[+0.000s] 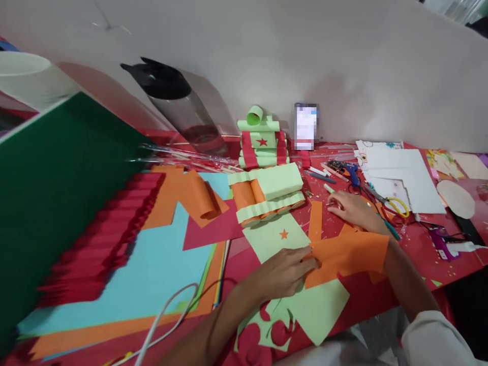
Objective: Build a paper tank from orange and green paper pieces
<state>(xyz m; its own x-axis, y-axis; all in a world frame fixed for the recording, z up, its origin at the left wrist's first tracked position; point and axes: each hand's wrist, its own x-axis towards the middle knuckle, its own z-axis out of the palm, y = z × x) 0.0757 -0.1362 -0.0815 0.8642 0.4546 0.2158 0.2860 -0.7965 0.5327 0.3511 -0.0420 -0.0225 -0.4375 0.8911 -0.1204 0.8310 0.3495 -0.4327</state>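
Note:
My left hand (285, 272) grips the left edge of an orange sheet of paper (351, 256), its fingers closed on it. My right hand (353, 208) is over the red table, fingers loosely bent and slightly apart, close to a small pale green stick (328, 188); nothing shows clearly between them. A narrow orange strip (315, 221) lies between the hands. Beyond my left hand is a pale green sheet (269, 236) bearing an orange star (283, 234). Behind it sits a construction of orange paper rolls and green bands (267, 193). Cut green paper (324, 310) lies beneath the orange sheet.
At the back stand a green-and-red paper model (261, 142), a phone (305, 127) and a bottle (179, 107). Scissors (389, 206), a blue glue gun (353, 173) and white boards (414, 178) lie right. Coloured sheets (152, 274), a cable (163, 310) and a green board (68, 178) occupy the left.

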